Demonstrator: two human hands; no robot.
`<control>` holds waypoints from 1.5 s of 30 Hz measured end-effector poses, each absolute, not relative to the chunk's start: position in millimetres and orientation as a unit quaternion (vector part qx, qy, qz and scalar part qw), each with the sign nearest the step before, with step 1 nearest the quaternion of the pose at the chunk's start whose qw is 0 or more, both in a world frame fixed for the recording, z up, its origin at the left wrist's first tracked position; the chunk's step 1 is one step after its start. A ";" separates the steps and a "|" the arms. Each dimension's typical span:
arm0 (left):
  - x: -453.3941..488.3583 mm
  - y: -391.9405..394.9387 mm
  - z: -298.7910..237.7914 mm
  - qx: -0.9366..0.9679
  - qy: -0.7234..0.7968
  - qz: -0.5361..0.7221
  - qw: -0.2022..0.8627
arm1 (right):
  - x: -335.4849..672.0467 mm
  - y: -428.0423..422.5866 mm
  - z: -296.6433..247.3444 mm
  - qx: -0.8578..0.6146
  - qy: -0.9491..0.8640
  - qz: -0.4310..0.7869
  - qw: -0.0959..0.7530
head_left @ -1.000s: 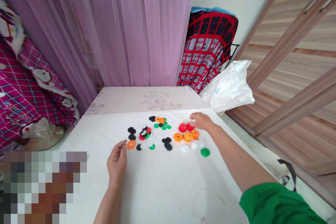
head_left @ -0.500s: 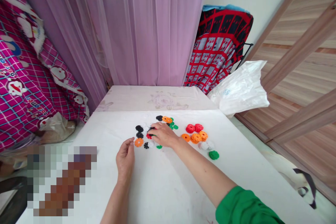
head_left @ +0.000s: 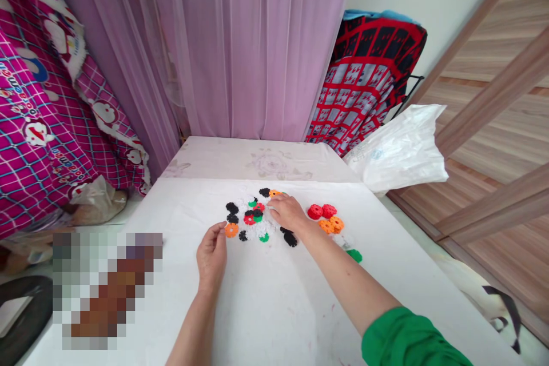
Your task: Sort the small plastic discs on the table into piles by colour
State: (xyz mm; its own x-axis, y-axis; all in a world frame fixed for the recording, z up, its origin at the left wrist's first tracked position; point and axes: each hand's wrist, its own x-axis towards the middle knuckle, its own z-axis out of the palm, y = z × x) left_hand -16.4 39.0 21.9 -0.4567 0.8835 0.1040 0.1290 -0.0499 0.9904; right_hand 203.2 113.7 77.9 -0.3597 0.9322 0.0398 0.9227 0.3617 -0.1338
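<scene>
My right hand (head_left: 288, 213) reaches over the right side of a loose spread of small flower-shaped discs, palm down, fingers stretched and apart from the thumb. Its fingertips lie by white discs (head_left: 266, 226) and an orange disc (head_left: 275, 193). Below the wrist are black discs (head_left: 290, 238). Red discs (head_left: 249, 219) and green ones sit in the middle of the spread. On the left, my left hand (head_left: 213, 254) rests with curled, pinched fingers at the edge of an orange disc (head_left: 231, 230); what they hold, if anything, is hidden. Black discs (head_left: 232, 208) lie just beyond it.
Right of my forearm lie red discs (head_left: 321, 211), orange discs (head_left: 331, 225), pale discs and a green disc (head_left: 354, 255). All rest on a white-covered table (head_left: 266, 309). A white plastic bag (head_left: 398, 148) stands beyond its right edge. A blurred patch covers the left side.
My right hand has shifted right and back from the middle of the spread, uncovering red, black and green discs. Black discs now show below its wrist. The left hand stays by the orange disc.
</scene>
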 end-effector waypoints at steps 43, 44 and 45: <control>-15.5 36.1 25.8 0.433 0.609 0.588 0.310 | 345.6 104.0 108.2 -0.773 -0.628 0.076 0.050; -15.5 36.3 25.3 0.431 0.611 0.588 0.310 | 354.6 102.3 106.9 -0.778 -0.620 0.083 0.047; -15.6 36.6 24.6 0.429 0.612 0.587 0.311 | 361.3 100.8 105.3 -0.783 -0.615 0.086 0.043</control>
